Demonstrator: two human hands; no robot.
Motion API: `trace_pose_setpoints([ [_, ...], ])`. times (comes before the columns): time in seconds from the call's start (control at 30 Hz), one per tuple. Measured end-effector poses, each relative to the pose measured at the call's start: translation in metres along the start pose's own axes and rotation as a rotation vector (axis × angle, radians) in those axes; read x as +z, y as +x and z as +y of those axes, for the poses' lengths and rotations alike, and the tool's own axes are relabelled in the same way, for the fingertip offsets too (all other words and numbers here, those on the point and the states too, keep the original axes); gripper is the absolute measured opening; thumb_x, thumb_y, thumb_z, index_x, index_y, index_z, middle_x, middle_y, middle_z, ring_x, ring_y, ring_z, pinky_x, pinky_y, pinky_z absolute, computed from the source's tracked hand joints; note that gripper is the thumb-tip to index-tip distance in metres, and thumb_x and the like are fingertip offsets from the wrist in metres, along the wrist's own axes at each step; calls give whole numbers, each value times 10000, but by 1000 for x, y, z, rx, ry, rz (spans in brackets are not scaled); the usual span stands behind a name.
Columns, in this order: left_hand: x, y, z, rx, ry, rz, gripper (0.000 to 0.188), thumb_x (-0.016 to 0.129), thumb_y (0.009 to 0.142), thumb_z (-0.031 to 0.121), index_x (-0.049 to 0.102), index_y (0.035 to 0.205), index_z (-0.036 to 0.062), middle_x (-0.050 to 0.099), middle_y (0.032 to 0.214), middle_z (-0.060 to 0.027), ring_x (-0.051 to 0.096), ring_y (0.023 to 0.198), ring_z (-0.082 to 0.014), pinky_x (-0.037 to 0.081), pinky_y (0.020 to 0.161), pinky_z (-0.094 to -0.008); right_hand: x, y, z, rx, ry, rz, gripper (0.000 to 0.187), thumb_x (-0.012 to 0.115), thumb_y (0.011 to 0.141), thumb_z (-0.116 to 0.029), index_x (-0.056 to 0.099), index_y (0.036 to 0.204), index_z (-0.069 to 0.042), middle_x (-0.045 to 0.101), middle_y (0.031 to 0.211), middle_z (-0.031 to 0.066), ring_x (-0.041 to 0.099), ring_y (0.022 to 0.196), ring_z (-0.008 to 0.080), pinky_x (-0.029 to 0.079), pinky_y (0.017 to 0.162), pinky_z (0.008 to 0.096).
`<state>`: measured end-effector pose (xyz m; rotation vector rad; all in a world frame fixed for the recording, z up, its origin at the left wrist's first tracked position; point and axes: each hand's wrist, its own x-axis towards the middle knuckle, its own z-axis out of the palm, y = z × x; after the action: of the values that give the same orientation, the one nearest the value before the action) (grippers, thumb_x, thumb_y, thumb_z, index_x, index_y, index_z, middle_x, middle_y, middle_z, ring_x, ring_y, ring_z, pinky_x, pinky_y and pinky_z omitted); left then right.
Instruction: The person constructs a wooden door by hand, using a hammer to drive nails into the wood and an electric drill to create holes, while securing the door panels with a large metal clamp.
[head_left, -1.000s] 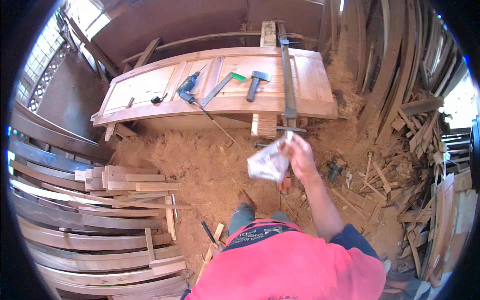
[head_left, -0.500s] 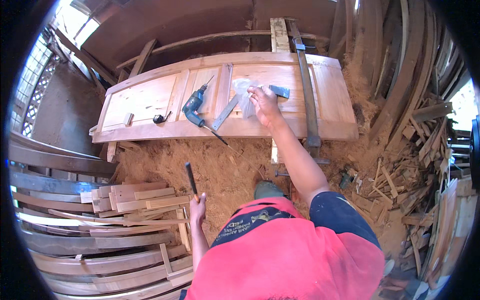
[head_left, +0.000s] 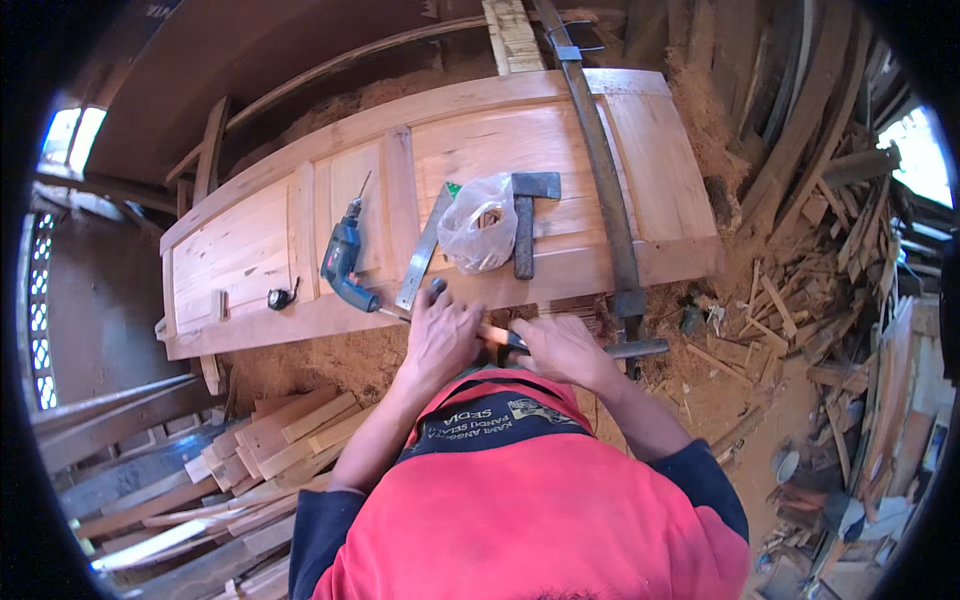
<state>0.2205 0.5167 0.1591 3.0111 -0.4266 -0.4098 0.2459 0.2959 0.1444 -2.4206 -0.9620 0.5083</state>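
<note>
My left hand [head_left: 443,335] is closed round a slim black-and-orange tool [head_left: 494,334] of a kind I cannot make out. A dark end pokes out above its fingers. Beside it, at the near edge of the wooden door panel [head_left: 400,110], my right hand [head_left: 560,350] has its fingers curled at the tool's black part. On the panel sit a clear plastic bag [head_left: 475,235] with small brown pieces inside, a hammer [head_left: 525,215] with a broad dark head, a try square [head_left: 422,255] and a blue power drill [head_left: 343,255].
A long metal bar clamp [head_left: 600,160] crosses the panel, its handle [head_left: 637,348] jutting near my right hand. A tape measure [head_left: 282,298] lies at the left. Stacked boards [head_left: 270,440] stand lower left; wood scraps [head_left: 790,320] pile up at the right over sawdust.
My right hand has let go of the plastic bag, now resting on the panel, and come down toward me. My left hand has brought the tool up to meet it.
</note>
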Motion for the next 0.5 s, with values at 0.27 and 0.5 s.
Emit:
trace_pose_setpoints([
  [0.27,-22,172,-105,25,-862,130,221,605,837,69,713,1012,-12,719,931,-190,702,869,-304,541,826,-406,38,-61,12,628,405,328,198,673,850,-200,575,914,-39,627,727,231,654,738,429,479,637,525],
  [0.5,121,240,-122,181,-334,-81,204,588,828,51,689,985,-30,673,1033,-282,682,957,-398,544,851,-460,73,-47,-20,1014,529,615,221,683,865,-173,541,829,-8,556,663,158,559,577,274,428,566,408],
])
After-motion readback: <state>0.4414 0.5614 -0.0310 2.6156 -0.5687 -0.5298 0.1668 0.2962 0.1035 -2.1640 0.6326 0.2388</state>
